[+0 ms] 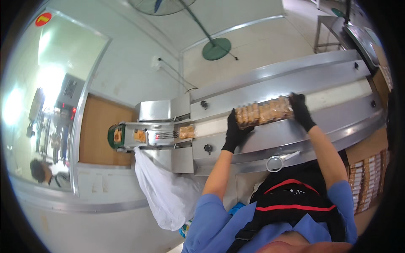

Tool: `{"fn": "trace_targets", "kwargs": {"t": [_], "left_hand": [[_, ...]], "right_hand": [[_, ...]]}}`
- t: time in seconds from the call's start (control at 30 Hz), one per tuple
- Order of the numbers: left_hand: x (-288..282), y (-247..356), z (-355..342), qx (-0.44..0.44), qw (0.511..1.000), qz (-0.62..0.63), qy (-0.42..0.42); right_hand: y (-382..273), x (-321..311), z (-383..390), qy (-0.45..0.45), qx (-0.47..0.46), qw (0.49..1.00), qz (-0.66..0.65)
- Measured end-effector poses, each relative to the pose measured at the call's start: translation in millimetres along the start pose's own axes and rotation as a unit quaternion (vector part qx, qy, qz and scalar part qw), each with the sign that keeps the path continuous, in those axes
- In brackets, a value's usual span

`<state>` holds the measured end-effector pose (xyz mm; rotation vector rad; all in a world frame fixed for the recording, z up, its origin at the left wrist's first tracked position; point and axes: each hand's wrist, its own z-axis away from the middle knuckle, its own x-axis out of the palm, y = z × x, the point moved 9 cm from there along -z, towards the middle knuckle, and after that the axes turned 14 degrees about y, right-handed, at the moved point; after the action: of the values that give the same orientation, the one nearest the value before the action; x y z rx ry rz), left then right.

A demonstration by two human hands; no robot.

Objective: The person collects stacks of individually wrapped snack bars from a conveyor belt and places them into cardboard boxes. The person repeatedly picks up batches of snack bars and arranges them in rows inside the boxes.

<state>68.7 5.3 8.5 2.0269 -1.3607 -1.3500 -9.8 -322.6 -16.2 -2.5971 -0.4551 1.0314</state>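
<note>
Over the white conveyor belt (pixel 339 95), a row of several clear-wrapped brown snack packets (pixel 265 112) is squeezed end to end between my two black-gloved hands. My left hand (pixel 236 131) presses the row's left end, its thumb lying along the near side. Against the right end closes my right hand (pixel 298 110). Whether the row touches the belt or is lifted a little, I cannot tell. Further left, a single wrapped packet (pixel 186 132) lies at the belt's start. Another packet (pixel 139 135) sits on the feed chute behind it.
Steel side rails (pixel 270 142) with black knobs flank the belt. A white cloth or bag (pixel 162 194) hangs at the left. A white ring with a handle (pixel 274 164) lies on the near edge. Cartons of packets (pixel 366 181) stand right; a green fan base (pixel 217 49) stands beyond.
</note>
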Motion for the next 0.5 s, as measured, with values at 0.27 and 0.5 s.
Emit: {"fn": "trace_targets", "kwargs": {"t": [0.27,0.5], "left_hand": [[9,57,-13,-0.045,0.998,0.012,-0.033],[29,48,-30,-0.150,0.986,0.072,0.032]], "right_hand": [[-57,-19,-11,-0.055,0.154,0.974,-0.154],[-33,-43,-27,0.038,0.248,0.959,-0.128]]}}
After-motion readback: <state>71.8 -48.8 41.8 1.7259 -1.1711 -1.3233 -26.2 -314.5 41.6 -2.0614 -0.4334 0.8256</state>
